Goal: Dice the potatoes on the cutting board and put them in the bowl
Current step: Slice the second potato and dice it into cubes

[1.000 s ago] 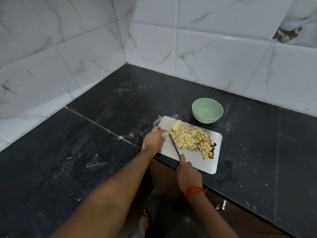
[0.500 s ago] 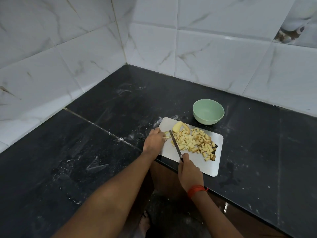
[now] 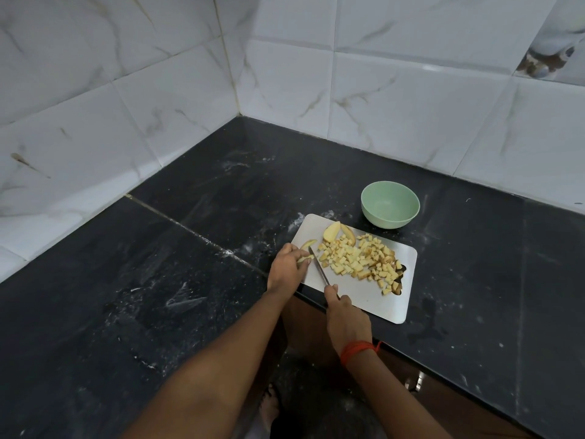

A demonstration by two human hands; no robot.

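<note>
While gripped, knife (image 3: pixel 319 266) points away (slightly left)

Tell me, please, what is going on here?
A person is dicing potatoes on the cutting board. The left hand holds a potato strip at the board's left end, and the right hand grips the knife beside it. Diced potato is piled mid-board, two larger wedges lie at the far edge, and the bowl is empty.

Left hand (image 3: pixel 286 267) pinching potato slice (image 3: pixel 304 258), right hand (image 3: pixel 346 318) gripping knife (image 3: pixel 319 271)
</note>
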